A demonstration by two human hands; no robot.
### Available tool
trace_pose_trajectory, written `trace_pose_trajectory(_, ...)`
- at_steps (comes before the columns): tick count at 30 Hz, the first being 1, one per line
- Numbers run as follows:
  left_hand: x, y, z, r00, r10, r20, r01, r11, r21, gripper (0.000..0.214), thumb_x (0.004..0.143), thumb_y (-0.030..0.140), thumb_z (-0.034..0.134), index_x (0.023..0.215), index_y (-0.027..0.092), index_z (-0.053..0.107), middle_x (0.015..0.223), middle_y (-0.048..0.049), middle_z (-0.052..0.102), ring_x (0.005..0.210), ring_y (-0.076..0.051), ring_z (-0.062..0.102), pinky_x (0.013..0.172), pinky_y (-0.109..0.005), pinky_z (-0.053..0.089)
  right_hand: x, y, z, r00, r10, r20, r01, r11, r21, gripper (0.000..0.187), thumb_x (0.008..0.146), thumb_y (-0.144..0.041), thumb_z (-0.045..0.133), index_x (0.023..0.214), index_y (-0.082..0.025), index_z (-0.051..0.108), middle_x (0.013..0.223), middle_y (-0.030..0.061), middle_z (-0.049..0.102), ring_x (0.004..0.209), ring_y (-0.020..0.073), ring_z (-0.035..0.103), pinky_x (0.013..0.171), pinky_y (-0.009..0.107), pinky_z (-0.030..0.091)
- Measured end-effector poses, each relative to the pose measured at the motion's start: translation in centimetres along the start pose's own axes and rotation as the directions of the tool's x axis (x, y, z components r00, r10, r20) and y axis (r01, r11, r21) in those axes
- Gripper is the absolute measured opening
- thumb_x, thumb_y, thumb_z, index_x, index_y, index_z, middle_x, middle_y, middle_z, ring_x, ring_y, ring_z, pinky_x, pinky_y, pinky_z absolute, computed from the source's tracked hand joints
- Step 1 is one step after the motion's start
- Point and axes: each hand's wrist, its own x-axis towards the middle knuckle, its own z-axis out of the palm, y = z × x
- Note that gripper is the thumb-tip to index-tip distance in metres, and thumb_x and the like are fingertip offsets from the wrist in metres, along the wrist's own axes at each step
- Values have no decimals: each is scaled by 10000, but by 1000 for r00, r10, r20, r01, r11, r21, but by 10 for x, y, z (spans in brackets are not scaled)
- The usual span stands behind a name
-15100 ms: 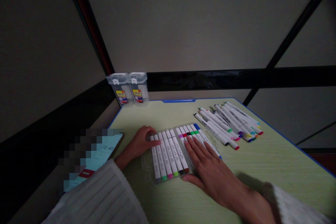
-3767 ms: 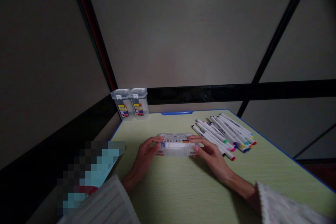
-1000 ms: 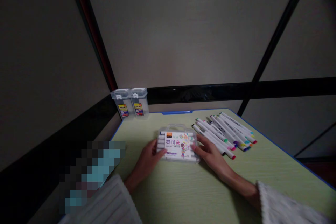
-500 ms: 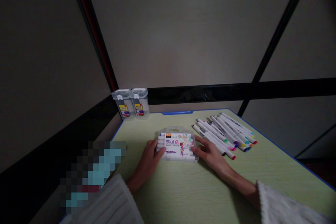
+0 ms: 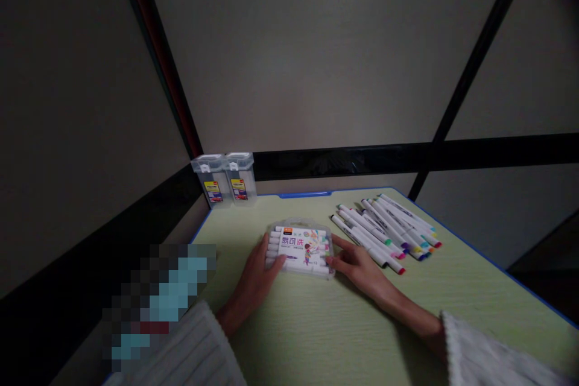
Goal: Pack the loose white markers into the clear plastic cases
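Observation:
A clear plastic marker case with a printed white label lies in the middle of the table, white markers showing through it. My left hand grips its left end, the thumb on top of the label's lower left. On the right end, my right hand holds the case with thumb and fingertips at its edge. Just right of that hand lies a loose pile of white markers with coloured ends, their tips pointing to the lower right.
Two clear lidded plastic boxes with labels stand at the table's back left corner. A blue handle-like strip runs along the back edge. The pale green table has blue edging, with wall panels behind. A blurred-out patch covers something at left.
The marker case has shifted slightly left and turned a little clockwise, with both hands still on it. The loose markers and the boxes have stayed in place.

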Motion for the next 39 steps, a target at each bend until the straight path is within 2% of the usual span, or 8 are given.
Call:
trace_pose_trajectory(5, -2, 4, 0, 1000, 12, 17, -12, 1000, -7, 615, 659, 268, 616, 1226, 133, 420, 1275, -123, 471, 1172, -255, 426, 1019, -385, 279, 1, 2, 0, 1000, 5, -10, -5, 1000, 1, 557, 674, -330, 568, 1180, -110, 493, 560, -38, 536, 489, 113, 425, 450, 221, 310)
trace_pose_trajectory(12, -3, 2, 0, 999, 19, 37, -19, 1000, 6, 667, 700, 287, 580, 1296, 128, 324, 1345, -127, 382, 1233, -242, 349, 1042, -377, 237, 1, 4, 1, 998, -1, -56, 1, 1000, 5, 567, 669, -298, 567, 1196, -114, 471, 601, -27, 552, 506, 120, 450, 451, 226, 334)
trace_pose_trajectory(15, -1, -2, 0, 998, 41, 52, -39, 998, -39, 645, 713, 264, 566, 1294, 137, 315, 1300, -123, 436, 1186, -228, 413, 1014, -368, 290, 1, 6, 1, 998, -9, -63, 10, 1000, 11, 578, 672, -295, 571, 1207, -111, 457, 601, -25, 559, 527, 133, 474, 466, 238, 363)
trace_pose_trajectory(19, 3, -5, -1, 994, 75, 81, -64, 990, -124, 586, 723, 224, 539, 1263, 126, 335, 1229, -119, 503, 1090, -202, 502, 948, -341, 374, 2, 9, 0, 998, -24, -49, 24, 1000, 2, 593, 682, -302, 578, 1222, -97, 441, 636, -9, 580, 547, 136, 479, 482, 245, 376)
trace_pose_trajectory(25, 1, 2, -4, 997, 60, 49, -56, 995, -81, 513, 696, 249, 572, 1182, 127, 462, 1221, -99, 523, 1133, -223, 467, 989, -351, 324, 2, 7, 0, 999, -37, -22, 37, 999, -18, 578, 701, -300, 564, 1230, -97, 447, 661, -7, 584, 530, 120, 453, 469, 230, 355)
trace_pose_trajectory(31, 2, -1, -3, 998, 62, 21, -61, 996, -59, 511, 697, 255, 564, 1183, 131, 465, 1227, -102, 514, 1131, -220, 466, 990, -350, 320, 1, 8, -1, 1000, -19, -1, 19, 1000, -21, 563, 723, -306, 545, 1233, -86, 454, 591, -25, 568, 528, 129, 478, 470, 230, 356)
trace_pose_trajectory(39, 2, -6, -2, 992, 124, -1, -124, 992, 4, 472, 738, 281, 525, 1181, 131, 456, 1227, -109, 500, 1148, -220, 440, 1001, -348, 302, 0, 11, 0, 999, -6, -46, 7, 1000, 26, 525, 737, -340, 546, 1197, -93, 495, 615, -9, 610, 561, 143, 525, 485, 243, 391)
